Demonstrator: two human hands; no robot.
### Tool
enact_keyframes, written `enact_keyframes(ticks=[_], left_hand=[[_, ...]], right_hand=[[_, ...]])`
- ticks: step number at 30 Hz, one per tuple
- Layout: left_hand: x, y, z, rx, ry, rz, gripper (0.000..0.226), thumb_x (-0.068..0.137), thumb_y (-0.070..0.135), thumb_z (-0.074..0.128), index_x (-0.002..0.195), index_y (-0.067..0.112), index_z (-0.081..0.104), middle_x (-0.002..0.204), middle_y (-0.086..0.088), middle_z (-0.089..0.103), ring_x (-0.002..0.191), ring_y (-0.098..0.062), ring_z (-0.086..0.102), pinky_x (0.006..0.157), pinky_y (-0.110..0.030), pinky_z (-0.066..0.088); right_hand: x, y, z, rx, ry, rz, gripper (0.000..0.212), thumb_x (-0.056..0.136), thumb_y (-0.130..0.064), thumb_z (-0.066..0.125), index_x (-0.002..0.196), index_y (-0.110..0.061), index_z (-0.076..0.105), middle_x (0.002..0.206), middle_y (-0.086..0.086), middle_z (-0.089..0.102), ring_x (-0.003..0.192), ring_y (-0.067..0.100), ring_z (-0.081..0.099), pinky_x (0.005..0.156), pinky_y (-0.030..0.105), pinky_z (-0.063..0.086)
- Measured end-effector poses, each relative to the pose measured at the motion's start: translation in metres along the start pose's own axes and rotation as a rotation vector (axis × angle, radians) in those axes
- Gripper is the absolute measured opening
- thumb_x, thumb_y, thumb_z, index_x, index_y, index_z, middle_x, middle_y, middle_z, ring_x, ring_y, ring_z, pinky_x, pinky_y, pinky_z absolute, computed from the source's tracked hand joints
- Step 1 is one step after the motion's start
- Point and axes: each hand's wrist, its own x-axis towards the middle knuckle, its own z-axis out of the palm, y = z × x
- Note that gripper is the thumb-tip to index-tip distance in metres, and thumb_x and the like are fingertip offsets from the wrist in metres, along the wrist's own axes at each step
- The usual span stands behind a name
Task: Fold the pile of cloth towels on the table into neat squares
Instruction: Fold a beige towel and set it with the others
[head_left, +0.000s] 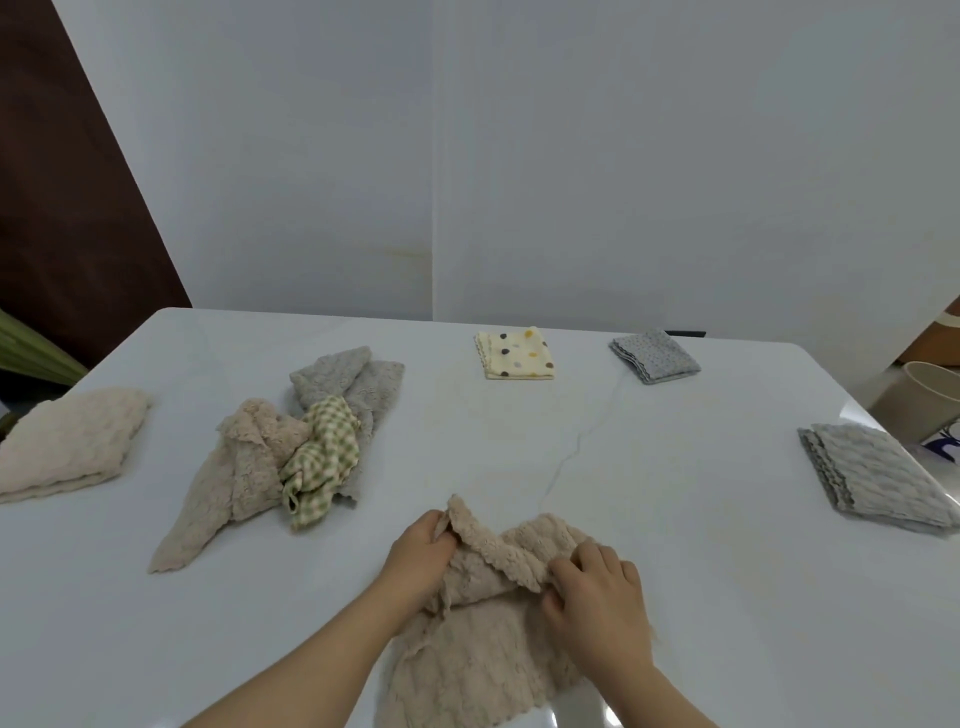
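A beige fluffy towel (478, 649) lies crumpled on the white table (649, 467) near the front edge. My left hand (423, 551) grips its raised upper-left corner. My right hand (597, 587) pinches the scalloped edge on the right side. To the left sits a loose pile: a beige towel (218, 499), a green checked cloth (322, 462) and a grey towel (358, 389) behind them.
Folded pieces lie around the table: a beige one (72, 441) at far left, a dotted cream square (514, 353) and a grey patterned square (655, 356) at the back, a grey stack (878, 473) at right. A beige bin (930, 395) stands beyond the right edge.
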Motion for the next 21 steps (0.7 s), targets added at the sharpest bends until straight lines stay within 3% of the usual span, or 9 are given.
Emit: enact_keyframes(ticks=[3,7,9,12,14,16,21], left_hand=[[0.008,0.003,-0.006,-0.017,0.037,-0.002,0.023,0.096,0.017,0.038,0.104,0.005,0.055,0.109,-0.017,0.062,0.099,-0.028,0.058,0.081,-0.034,0.044],[0.02,0.009,-0.014,-0.036,0.091,0.013,0.027,0.097,0.022,0.039,0.105,0.001,0.055,0.107,-0.018,0.062,0.09,-0.023,0.056,0.075,-0.031,0.04],[0.026,0.012,-0.019,-0.053,0.112,0.018,0.028,0.097,0.025,0.039,0.1,0.001,0.054,0.101,-0.017,0.062,0.086,-0.022,0.054,0.071,-0.031,0.038],[0.036,0.017,-0.026,-0.054,0.134,0.018,0.025,0.098,0.026,0.037,0.087,0.007,0.048,0.086,-0.011,0.052,0.077,-0.019,0.046,0.064,-0.029,0.031],[0.043,0.021,-0.03,-0.029,0.159,0.021,0.024,0.098,0.025,0.036,0.084,0.009,0.045,0.08,-0.008,0.047,0.072,-0.018,0.042,0.061,-0.028,0.028],[0.054,0.025,-0.033,0.007,0.185,0.023,0.024,0.099,0.024,0.036,0.085,0.007,0.046,0.077,-0.007,0.045,0.068,-0.018,0.04,0.058,-0.027,0.027],[0.08,0.032,-0.04,0.034,0.223,0.028,0.021,0.098,0.021,0.036,0.094,0.005,0.047,0.076,-0.007,0.045,0.067,-0.019,0.042,0.059,-0.028,0.029]], right_hand=[[0.015,-0.003,-0.004,0.01,0.044,0.001,0.008,0.049,-0.023,0.059,0.047,-0.021,0.051,0.053,-0.007,0.041,0.047,0.015,0.043,0.052,0.023,0.027],[0.035,-0.005,-0.005,-0.005,0.088,0.007,0.018,0.048,-0.016,0.068,0.049,-0.018,0.05,0.06,-0.009,0.024,0.053,0.013,0.025,0.05,0.024,0.025],[0.045,-0.005,-0.007,-0.014,0.063,0.027,0.029,0.045,-0.01,0.079,0.05,-0.017,0.051,0.059,-0.008,0.024,0.052,0.013,0.025,0.049,0.024,0.024],[0.063,-0.006,-0.008,0.0,0.051,0.062,0.035,0.046,-0.005,0.082,0.05,-0.016,0.049,0.056,-0.007,0.022,0.049,0.015,0.023,0.047,0.023,0.016],[0.075,-0.005,-0.008,-0.006,0.059,0.069,0.034,0.049,-0.006,0.084,0.052,-0.015,0.051,0.056,-0.006,0.022,0.048,0.015,0.023,0.047,0.025,0.019],[0.089,-0.005,-0.006,0.001,0.072,0.07,0.031,0.051,-0.007,0.085,0.055,-0.016,0.056,0.055,-0.005,0.026,0.047,0.015,0.027,0.048,0.026,0.022],[0.122,-0.007,0.005,-0.02,0.093,0.069,0.029,0.049,-0.008,0.089,0.067,-0.02,0.069,0.061,-0.001,0.057,0.054,0.023,0.054,0.054,0.028,0.034]])
